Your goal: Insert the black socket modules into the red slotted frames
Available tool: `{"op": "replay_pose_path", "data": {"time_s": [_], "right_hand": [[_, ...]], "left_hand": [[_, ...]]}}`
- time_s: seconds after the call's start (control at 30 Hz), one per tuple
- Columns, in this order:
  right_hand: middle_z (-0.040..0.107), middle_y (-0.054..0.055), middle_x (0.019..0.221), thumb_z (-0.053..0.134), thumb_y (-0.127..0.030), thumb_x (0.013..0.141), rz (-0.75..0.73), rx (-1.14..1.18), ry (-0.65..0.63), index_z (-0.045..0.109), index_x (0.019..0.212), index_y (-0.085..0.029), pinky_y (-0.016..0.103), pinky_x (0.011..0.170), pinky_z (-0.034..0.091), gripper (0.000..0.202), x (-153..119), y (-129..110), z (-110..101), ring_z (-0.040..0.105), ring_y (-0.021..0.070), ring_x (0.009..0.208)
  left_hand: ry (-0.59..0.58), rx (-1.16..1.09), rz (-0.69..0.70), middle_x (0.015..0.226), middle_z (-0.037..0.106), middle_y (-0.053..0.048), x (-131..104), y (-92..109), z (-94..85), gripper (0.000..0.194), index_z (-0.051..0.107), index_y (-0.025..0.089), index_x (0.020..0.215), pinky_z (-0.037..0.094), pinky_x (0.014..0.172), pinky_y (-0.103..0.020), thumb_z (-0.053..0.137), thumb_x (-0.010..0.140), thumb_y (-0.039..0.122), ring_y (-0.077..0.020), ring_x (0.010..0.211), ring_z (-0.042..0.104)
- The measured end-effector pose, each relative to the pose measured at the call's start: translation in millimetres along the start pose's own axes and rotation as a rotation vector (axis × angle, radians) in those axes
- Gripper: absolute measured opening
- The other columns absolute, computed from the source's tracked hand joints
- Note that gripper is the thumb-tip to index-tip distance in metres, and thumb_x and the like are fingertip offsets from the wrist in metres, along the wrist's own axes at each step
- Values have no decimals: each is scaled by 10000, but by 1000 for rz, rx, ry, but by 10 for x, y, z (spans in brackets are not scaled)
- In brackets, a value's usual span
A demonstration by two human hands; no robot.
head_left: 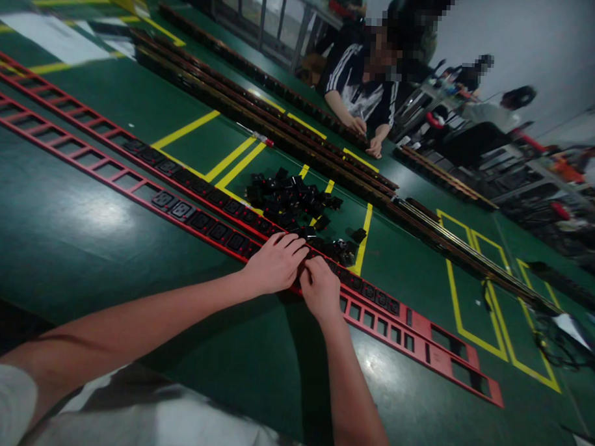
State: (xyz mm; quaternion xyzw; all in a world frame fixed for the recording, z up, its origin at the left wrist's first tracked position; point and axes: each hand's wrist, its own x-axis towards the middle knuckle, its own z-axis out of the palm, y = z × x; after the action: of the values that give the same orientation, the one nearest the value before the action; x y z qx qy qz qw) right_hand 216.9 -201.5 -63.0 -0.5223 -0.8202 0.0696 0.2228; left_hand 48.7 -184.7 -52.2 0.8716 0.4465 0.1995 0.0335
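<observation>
Two long red slotted rails lie side by side across the green table, a near rail (382,325) and a far rail (423,325). Black sockets (219,231) fill part of the near rail left of my hands, and others sit along the far rail. My left hand (278,264) rests over the rails, fingers bent and close together. Touching it, my right hand (321,285) has its fingers curled down onto the near rail. What either hand holds is hidden beneath the fingers. Just beyond them lies a loose pile of black sockets (293,197).
Long dark metal bars (281,128) run across the table behind the pile, with a red-handled screwdriver (261,139) beside them. A person (361,88) works at the far side. Cables (557,339) and paper (571,330) lie far right, white sheets (55,37) far left.
</observation>
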Motion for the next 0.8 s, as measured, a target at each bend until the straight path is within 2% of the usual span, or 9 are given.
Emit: {"op": "replay_pose_path", "data": {"time_s": [0.8], "right_hand": [[614,46,882,417,-156,918,10,6,1,638,930,-203,245,669,445,227,2,5,1,579,164,792]], "left_hand": [[3,-3,3,1357,578,-114,0,-3,2,360,597,148,1251,343,1070,-433,473,919,212,-271,1289,462]]}}
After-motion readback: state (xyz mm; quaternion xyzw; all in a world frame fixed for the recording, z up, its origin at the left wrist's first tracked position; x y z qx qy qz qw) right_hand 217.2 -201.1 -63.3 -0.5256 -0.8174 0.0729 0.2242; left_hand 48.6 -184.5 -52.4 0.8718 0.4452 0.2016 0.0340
